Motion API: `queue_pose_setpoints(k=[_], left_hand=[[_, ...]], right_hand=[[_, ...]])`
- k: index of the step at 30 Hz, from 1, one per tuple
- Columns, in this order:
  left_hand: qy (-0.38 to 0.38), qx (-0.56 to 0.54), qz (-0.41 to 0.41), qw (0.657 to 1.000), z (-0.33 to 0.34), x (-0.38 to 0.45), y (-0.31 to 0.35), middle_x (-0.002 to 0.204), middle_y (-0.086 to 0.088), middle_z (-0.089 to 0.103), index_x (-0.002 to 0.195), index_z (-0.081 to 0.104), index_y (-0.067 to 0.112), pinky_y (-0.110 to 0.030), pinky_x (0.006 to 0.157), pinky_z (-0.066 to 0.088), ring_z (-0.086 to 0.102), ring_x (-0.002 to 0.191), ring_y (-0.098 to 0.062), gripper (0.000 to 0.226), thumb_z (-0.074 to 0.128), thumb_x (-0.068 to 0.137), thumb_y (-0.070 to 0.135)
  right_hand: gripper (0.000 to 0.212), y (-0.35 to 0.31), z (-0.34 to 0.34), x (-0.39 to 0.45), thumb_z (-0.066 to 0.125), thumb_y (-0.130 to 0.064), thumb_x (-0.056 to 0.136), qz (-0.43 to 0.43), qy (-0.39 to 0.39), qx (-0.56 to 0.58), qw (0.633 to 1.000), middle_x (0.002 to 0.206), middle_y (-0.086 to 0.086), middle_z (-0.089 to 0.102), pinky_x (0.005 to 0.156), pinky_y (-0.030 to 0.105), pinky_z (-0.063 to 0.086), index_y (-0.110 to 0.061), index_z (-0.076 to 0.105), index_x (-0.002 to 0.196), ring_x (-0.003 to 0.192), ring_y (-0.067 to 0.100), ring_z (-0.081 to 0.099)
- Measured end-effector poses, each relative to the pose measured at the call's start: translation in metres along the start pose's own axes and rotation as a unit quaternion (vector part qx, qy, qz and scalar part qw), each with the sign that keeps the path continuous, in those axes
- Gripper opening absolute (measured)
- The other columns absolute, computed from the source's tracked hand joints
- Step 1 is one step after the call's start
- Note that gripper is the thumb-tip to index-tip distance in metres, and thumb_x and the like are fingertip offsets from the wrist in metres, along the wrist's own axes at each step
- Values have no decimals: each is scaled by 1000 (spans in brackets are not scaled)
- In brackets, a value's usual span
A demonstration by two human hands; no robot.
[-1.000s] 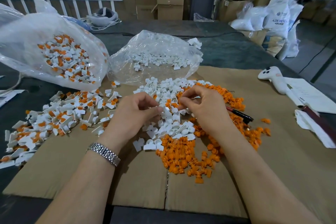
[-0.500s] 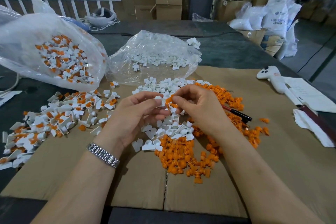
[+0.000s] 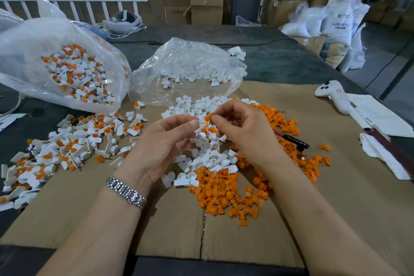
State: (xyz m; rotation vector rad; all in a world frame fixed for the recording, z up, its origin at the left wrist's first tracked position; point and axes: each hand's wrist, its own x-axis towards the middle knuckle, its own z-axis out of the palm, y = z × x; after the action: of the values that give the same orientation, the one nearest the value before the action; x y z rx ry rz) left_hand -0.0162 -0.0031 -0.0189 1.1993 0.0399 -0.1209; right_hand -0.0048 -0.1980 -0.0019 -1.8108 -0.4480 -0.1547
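Observation:
My left hand (image 3: 164,141) and my right hand (image 3: 244,130) are raised over a heap of small white plastic parts (image 3: 208,152) on a cardboard sheet (image 3: 170,226). My right hand pinches a small orange plug (image 3: 208,117) between thumb and fingers. My left hand pinches a small white part (image 3: 197,123) at its fingertips, close to the orange plug. A spread of loose orange plugs (image 3: 224,192) lies in front of and to the right of the white heap. Joined white-and-orange pieces (image 3: 74,141) lie scattered at the left.
A clear bag of joined pieces (image 3: 74,74) sits at the back left, and a clear bag of white parts (image 3: 190,74) behind the heap. A red-and-black pen (image 3: 291,140) lies among the plugs. A white handheld device (image 3: 333,95), papers (image 3: 376,114) and a crumpled tissue (image 3: 378,152) lie at the right.
Both hands have lifted off the heap toward me. The right hand came up with an orange plug and the left with a white part, and their fingertips have come together.

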Motion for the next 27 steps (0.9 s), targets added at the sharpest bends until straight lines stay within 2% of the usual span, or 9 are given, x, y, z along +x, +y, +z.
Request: queue_pose_setpoints(k=[2,4,7,10,14,18,24,27], left_hand=[[5,-25,3,1000,-1,1,0,87,-8,70,92,80,8,-21,57,54,64,70,-14,16,80,76,12],[-6,-60,-3,998,-2,2,0,90,-10,72,100,80,4,-21,59,56,66,69,-13,20,77,81,9],[-29,-87,-15,996,-2,2,0,96,-11,75,112,78,3,-22,68,60,72,78,-15,26,71,87,5],[-40,-84,-14,996,-2,1,0,102,-14,77,106,81,5,-23,73,61,76,89,-20,23,72,84,7],[-35,-52,3,998,-1,0,-2,104,-15,78,101,82,8,-23,71,61,77,91,-23,22,73,82,7],[-27,-46,26,998,-1,0,-4,106,-20,77,103,81,5,-22,73,60,76,93,-26,24,73,80,4],[-10,-25,59,998,4,1,-6,95,-18,78,96,83,8,-22,73,60,76,80,-22,22,75,75,6],[14,26,89,996,6,-1,-7,91,-14,79,96,84,13,-26,79,62,76,78,-21,22,77,75,11]], right_hand=[[5,0,0,0,69,-14,95,-4,2,-4,1000,85,4,70,70,25,57,-10,69,98,73,19,67],[6,0,0,0,69,-15,95,-9,2,-9,1000,86,3,70,70,24,57,-10,70,98,75,22,67],[6,0,1,0,70,-14,94,-19,-1,-16,1000,86,2,69,69,25,56,-9,70,99,75,22,66],[5,-1,3,0,70,-12,94,-33,2,-18,999,85,2,69,70,28,56,-9,70,98,75,24,64],[4,-1,4,0,71,-13,93,-44,6,-21,999,85,0,70,70,30,56,-11,71,97,75,24,64],[3,2,5,-1,71,-15,93,-57,13,-37,998,83,-5,70,65,22,53,-14,71,97,73,17,64],[4,7,13,-2,72,-19,93,-72,40,-85,993,74,-11,63,59,21,47,-17,68,92,63,8,55],[6,8,16,-2,71,-22,92,-63,45,-105,991,66,-18,56,57,19,43,-18,67,91,57,6,52]])
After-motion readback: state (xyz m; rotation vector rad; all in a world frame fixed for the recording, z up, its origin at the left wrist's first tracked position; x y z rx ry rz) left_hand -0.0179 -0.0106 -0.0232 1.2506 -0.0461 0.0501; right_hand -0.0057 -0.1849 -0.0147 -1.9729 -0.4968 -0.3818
